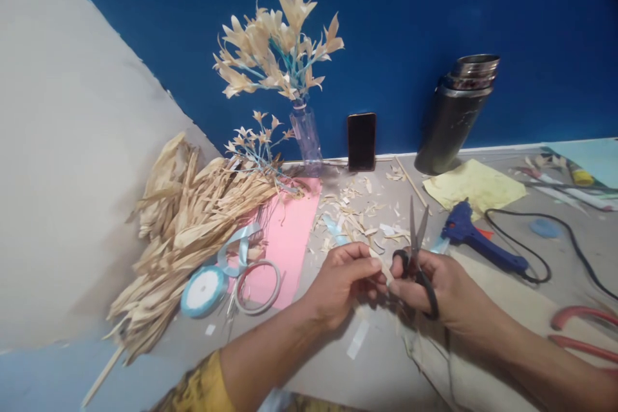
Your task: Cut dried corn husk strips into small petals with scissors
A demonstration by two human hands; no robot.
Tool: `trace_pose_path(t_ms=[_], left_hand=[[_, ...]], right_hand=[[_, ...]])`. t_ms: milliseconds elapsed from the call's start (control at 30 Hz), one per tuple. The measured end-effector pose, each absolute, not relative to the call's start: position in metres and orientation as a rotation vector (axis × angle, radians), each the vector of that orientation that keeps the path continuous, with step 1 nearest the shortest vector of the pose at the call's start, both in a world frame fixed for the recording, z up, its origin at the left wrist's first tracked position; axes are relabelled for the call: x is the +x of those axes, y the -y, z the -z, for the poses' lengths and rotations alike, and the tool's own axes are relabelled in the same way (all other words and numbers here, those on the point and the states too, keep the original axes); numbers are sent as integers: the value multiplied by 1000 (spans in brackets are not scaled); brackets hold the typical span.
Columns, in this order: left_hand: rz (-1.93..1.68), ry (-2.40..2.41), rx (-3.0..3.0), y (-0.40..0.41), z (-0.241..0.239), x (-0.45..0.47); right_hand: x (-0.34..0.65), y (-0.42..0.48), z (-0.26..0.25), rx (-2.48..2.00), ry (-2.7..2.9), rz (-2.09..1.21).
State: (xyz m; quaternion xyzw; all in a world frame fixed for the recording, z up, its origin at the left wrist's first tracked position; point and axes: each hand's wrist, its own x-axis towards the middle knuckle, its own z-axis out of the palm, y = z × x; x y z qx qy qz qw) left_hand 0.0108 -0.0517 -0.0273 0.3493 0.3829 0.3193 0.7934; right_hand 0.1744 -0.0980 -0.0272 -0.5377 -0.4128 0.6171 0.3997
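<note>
My right hand (447, 286) grips black-handled scissors (416, 241), their blades open and pointing up and away from me. My left hand (344, 277) pinches a small pale strip of dried husk (383, 265) right beside the scissor handles. Both hands meet low in the middle of the view, just above the grey table (376, 360). Husk scraps (360, 212) lie scattered on the table behind them.
A heap of dried husks (188, 225) lies at left, with a light blue ribbon spool (203, 290), a ring (258, 286) and pink paper (284, 238). Husk flowers stand in a vase (305, 135). Phone (362, 141), flask (454, 116), blue glue gun (476, 238) and yellow paper (476, 187) are behind.
</note>
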Motion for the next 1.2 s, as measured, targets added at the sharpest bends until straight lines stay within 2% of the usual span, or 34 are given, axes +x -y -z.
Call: trace_pose_path(t_ms=[200,433,567,1200], left_hand=[[-808,-828,685,43,21,4],[-1087,-730,474,38,21,4],[-1111,-720,473,42,25,7],[-1038,-765,652,51,22,11]], right_hand=[[176,96,30,-1358,974,-1565],[172,102,44,-1176,1302,-1731],[169,101,33,-1213,1498,-1695],[168,99,37,-1320,1440,-1696]])
